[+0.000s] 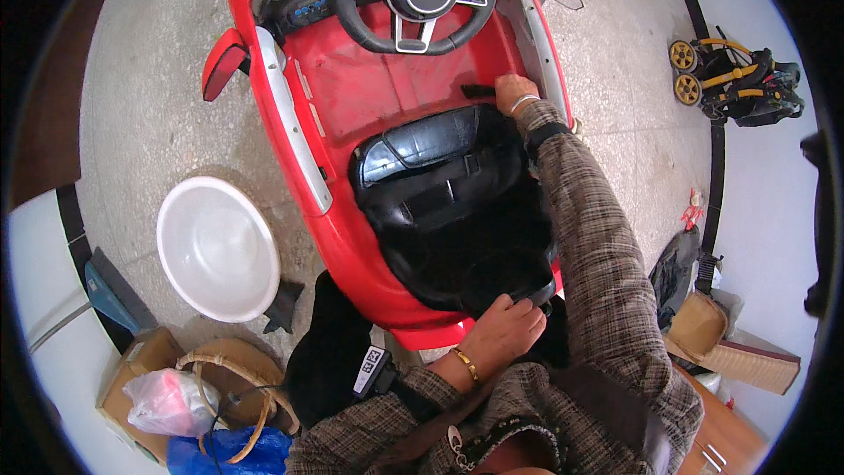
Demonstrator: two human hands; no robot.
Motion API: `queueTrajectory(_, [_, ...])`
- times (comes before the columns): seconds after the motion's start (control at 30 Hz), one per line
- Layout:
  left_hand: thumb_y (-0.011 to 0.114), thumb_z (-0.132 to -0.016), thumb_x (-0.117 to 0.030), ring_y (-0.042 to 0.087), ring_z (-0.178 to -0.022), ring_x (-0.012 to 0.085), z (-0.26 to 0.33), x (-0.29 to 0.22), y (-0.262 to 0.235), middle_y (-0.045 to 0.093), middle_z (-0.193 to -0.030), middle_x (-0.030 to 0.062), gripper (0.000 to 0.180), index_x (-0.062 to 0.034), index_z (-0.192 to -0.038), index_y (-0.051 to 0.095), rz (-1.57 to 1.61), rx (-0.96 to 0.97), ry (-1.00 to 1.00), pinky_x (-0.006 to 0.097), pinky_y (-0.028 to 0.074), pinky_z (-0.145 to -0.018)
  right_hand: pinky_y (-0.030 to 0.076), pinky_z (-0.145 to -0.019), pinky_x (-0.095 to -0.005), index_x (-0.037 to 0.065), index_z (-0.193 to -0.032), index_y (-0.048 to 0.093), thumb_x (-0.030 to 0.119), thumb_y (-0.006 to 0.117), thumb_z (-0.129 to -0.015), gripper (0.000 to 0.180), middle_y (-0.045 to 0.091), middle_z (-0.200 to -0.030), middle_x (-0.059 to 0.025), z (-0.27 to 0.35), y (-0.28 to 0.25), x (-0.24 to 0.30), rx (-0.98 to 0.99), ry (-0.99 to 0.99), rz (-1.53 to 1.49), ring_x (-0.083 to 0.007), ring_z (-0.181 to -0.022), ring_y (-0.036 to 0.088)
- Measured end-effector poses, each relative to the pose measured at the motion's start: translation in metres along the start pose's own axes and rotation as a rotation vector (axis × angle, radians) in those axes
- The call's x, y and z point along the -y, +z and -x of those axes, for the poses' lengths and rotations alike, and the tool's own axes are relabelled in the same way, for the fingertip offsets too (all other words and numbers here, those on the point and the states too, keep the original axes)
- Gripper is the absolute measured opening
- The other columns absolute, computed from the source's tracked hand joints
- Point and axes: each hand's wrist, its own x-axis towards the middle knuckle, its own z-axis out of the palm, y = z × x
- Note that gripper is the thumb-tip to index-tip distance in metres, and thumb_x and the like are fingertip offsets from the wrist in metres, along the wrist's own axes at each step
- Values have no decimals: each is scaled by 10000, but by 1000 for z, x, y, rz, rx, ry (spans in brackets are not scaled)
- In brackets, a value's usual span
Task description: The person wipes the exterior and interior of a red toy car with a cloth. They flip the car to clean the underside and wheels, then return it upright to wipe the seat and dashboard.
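A red ride-on toy car point(352, 273) stands in front of me, with a black padded seat point(440, 202) and a dark steering wheel point(422, 42). My right hand point(514, 94) reaches along the car's right side to the floor just ahead of the seat. Its fingers are closed around a small dark brush-like thing point(477, 91), whose exact kind I cannot make out. Close to my body, my left hand point(508, 332) curls over the top of the seat's backrest. The backrest hides some of its fingertips.
A white basin point(218, 251) sits on the floor left of the car. Nearer me are a wicker basket point(251, 369), a cardboard box point(145, 356) and a blue bag point(237, 452). A folded stroller point(743, 79) lies at the right wall, with cardboard point(738, 356) below it.
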Motion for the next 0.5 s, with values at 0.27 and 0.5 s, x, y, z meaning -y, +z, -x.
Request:
queueTrajectory(0.27, [538,-799,-135,519,-873,165,0,-3,-16,546,-886,19,276,-59,-1055,610,95,61,-26,316,393,-745,509,-798,-459,9,-969,621,208,617,-793,266,646,-942,-249,75,-40,-44,-211,-75,-346,-416,-913,621])
queueTrajectory(0.5, [546,-797,-135,511,-851,163,-2,-7,-18,541,-859,17,269,-51,-1043,615,26,26,-19,320,389,-731,514,-732,-420,28,-896,552,31,608,-697,207,568,-888,-173,179,-23,-11,-194,-575,-238,-368,-847,603])
